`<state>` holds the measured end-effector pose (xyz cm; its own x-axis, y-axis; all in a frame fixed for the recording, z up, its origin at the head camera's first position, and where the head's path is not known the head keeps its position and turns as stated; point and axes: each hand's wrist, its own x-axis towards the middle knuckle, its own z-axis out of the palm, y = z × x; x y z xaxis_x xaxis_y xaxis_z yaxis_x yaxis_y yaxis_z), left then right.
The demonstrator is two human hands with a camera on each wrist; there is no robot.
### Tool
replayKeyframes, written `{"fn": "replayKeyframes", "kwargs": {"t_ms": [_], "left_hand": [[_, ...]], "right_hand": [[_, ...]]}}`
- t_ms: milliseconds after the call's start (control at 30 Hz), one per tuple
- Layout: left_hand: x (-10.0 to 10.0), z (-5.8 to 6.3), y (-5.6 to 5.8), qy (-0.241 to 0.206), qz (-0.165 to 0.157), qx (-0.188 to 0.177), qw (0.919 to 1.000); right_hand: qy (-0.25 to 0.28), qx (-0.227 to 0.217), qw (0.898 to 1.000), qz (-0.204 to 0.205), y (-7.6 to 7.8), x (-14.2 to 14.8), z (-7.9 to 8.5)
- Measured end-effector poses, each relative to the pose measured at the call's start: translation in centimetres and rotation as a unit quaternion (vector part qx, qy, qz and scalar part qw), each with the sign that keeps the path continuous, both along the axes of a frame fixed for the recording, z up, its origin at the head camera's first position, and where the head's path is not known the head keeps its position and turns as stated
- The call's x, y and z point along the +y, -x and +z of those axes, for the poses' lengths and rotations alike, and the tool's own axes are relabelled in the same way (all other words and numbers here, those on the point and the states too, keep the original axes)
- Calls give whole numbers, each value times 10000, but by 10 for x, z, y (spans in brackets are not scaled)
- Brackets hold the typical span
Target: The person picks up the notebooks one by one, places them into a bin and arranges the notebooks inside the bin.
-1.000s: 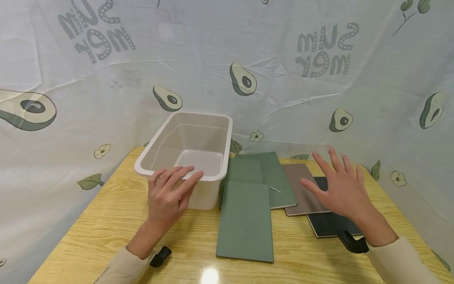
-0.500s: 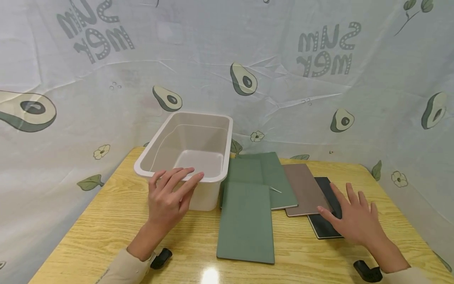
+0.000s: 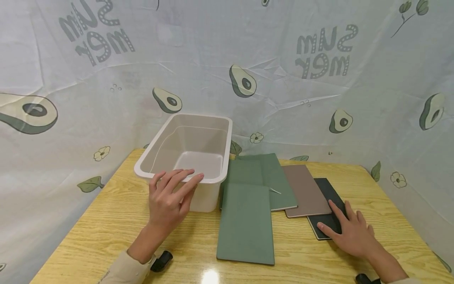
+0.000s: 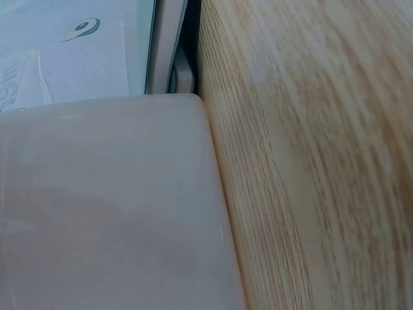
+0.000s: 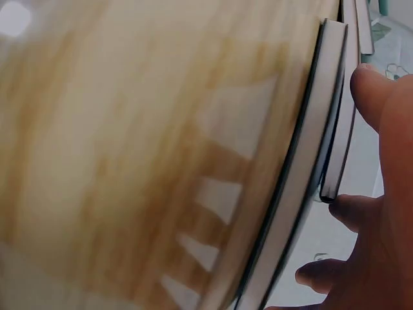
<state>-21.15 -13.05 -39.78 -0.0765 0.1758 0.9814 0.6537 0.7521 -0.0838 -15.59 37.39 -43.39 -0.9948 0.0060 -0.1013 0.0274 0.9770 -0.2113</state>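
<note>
My left hand (image 3: pixel 168 201) rests at the near rim of a beige plastic bin (image 3: pixel 227 157), its fingertips on the rim and the thumb lower, by the outer wall. In the left wrist view only the bin's wall (image 4: pixel 116 206) shows, not the hand. My right hand (image 3: pixel 354 234) lies with spread fingers over a black notebook (image 3: pixel 328 189), thumb and index finger near its top cover. Part of that notebook lies under a brown notebook (image 3: pixel 305 189). The right wrist view shows the fingers (image 5: pixel 352 213) close to the stacked covers; exact contact is hard to tell.
Several green notebooks (image 3: pixel 246 225) overlap between the bin and the brown notebook, one with a pale thin strip (image 3: pixel 274 190) on it. Everything stands on a wooden table (image 3: pixel 117 221). A printed cloth (image 3: pixel 198 47) hangs behind the table and along its sides.
My right hand has come down from above the brown and black notebooks, toward me, onto the black one. The left hand and the bin have stayed in place.
</note>
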Motion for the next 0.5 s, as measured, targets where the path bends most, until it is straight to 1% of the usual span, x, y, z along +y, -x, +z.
{"fn": "replayKeyframes", "kwargs": {"t_ms": [133,333,500], "left_hand": [[0,0,0,-2,-19,1,10000],[1,1,-1,-30,-53,-5,10000],[1,0,-1,-15,-46,-34,10000]], "right_hand": [[17,-29,10000,-20,0,1,-4],[77,-57,10000,-10,0,2,-5],[126,78,9998,112,0,2,-8]]}}
